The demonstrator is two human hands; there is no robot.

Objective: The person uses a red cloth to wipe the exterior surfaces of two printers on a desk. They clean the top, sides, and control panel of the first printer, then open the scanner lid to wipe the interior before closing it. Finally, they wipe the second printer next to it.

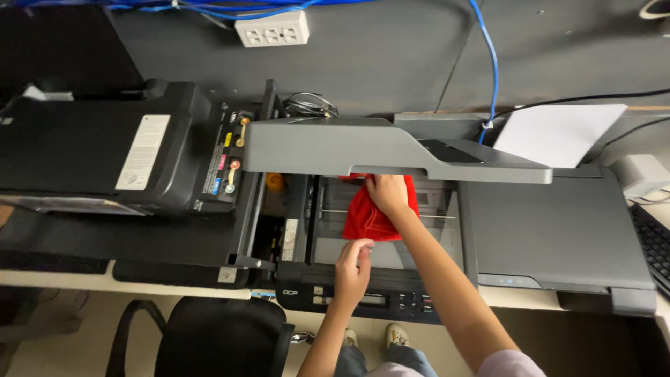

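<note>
Nearest the camera, two bare forearms rise from the bottom edge, above jeans and light shoes on the floor. Further up, the right hand (388, 193) is closed around a crumpled red cloth (363, 220), pressing it onto the glass scanner bed (433, 230) of a dark grey multifunction printer (558, 230). That cloth lies on the left half of the glass, just under the front edge of the raised grey scanner lid (363, 146), which partly hides its top. The left hand (352, 269) rests with fingers curled on the printer's front edge, just below the cloth and above the black control panel with small buttons (391, 301); it holds nothing that can be seen. Left of this machine sits a second black printer with coloured ink tank caps (139, 150). A black office chair (209, 335) stands below it. Behind, a white sheet of paper (558, 132) sticks up from the rear tray, a blue cable (492, 63) hangs down, and a white power strip (272, 29) lies on the dark surface.
</note>
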